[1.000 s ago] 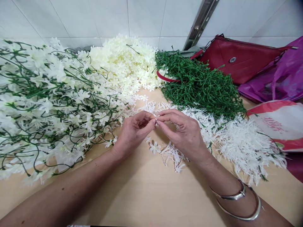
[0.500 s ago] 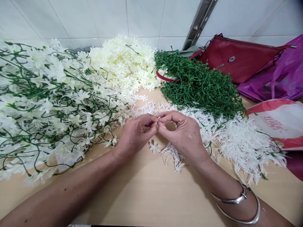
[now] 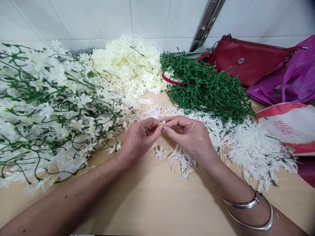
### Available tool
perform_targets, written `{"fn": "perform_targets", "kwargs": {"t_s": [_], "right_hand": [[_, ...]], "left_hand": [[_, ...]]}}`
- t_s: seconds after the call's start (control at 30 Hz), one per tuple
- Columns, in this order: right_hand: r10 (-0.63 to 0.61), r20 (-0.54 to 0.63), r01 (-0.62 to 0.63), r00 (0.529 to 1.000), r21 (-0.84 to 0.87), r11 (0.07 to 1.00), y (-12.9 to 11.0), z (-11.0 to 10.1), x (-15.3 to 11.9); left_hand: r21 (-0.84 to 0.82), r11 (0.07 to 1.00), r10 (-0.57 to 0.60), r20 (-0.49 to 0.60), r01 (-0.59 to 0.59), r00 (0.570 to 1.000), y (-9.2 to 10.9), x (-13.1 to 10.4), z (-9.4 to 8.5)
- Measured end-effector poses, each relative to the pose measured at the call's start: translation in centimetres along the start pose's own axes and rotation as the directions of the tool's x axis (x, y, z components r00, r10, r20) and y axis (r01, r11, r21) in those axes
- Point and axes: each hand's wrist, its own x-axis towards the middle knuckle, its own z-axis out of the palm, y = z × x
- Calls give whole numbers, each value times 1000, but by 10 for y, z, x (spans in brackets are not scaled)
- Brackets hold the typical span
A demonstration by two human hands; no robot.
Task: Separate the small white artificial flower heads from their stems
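Pinching a small white piece between the fingertips of both hands, just beyond the loose flower.

Your left hand (image 3: 139, 136) and right hand (image 3: 193, 136) are each closed in a thumb-and-finger pinch on the small white piece (image 3: 163, 122); its exact form, and any opening in it, are too small to tell. Relative to the loose flower (image 3: 160, 153), the short white strands (image 3: 180, 160) lie just to the right, the green stems (image 3: 206, 85) beyond and to the right, the pale blossoms (image 3: 128, 65) farther beyond, and the flowered stems (image 3: 81, 126) to the left. For good control, steady the piece with one pinch and work it with the other, using light, level pressure; squeezing hard would probably bend so slight a part. Tilt your fingertips slightly so that the contact point shows.
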Motion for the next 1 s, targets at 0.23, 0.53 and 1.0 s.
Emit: {"fn": "perform_targets", "kwargs": {"t_s": [0.23,0.53,1.0], "right_hand": [[-233,-32,219,972,-234,947,-7,5,-5],[63,-7,-62,998,116,991,-1,4,0],[-45,-45,47,998,44,998,-5,3,-2]], "left_hand": [[-42,998,-47,36,49,998,0,-1,1],[-181,979,-81,77,93,994,-3,2,0],[-385,915,-104,64,121,992,-3,4,1]]}}
